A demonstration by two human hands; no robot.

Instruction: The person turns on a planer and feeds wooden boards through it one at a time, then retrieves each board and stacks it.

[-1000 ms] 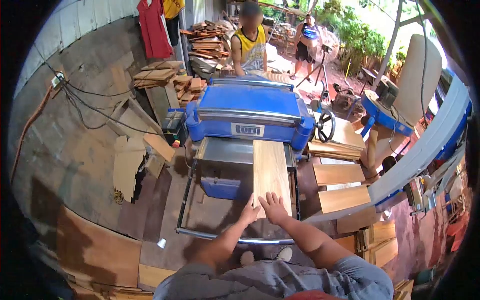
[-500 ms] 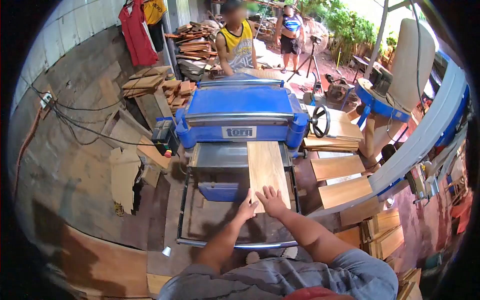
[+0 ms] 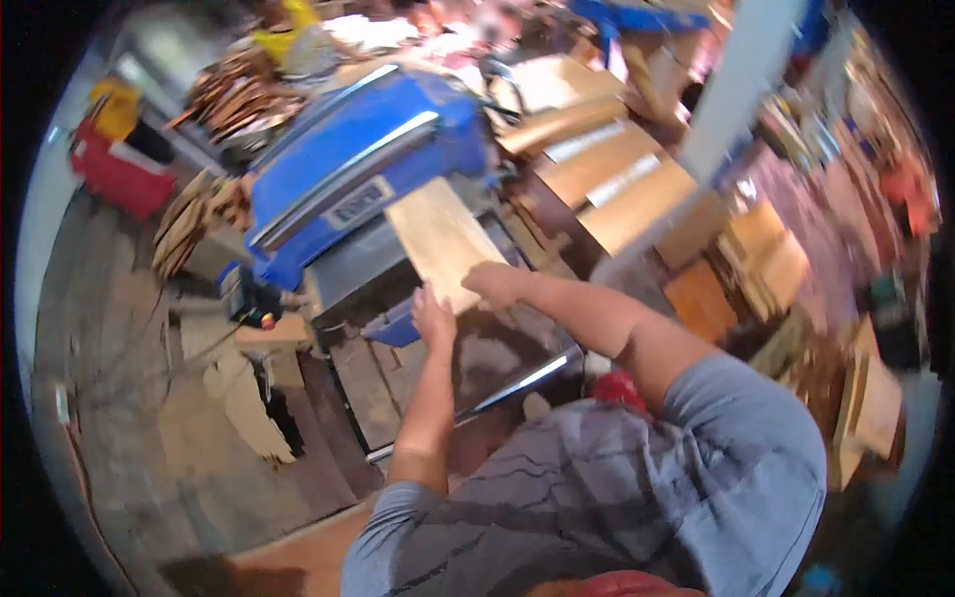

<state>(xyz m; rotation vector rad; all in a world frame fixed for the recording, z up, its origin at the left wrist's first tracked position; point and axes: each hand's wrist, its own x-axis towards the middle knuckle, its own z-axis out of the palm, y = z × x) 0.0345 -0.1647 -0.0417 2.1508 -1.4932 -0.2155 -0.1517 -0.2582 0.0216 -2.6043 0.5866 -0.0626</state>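
A pale wooden board (image 3: 445, 234) lies with its far end at the front of a blue thickness planer (image 3: 348, 164), over the metal bed. My left hand (image 3: 434, 316) grips the board's near left corner. On the opposite side, my right hand (image 3: 497, 285) is closed around the near right edge, its fingers partly blurred. The board's near end sticks out past the planer's grey bed (image 3: 363, 267) toward me.
Planed boards (image 3: 617, 194) lie to the right of the planer, with more stacked wood (image 3: 766, 254) beyond a pale post (image 3: 746, 90). A control box (image 3: 247, 297) stands at left. A person in yellow (image 3: 298, 45) is behind the machine.
My view has turned to the right and tilted, blurring the scene. The right hand, earlier flat with spread fingers on top of the board, now grips its right edge.
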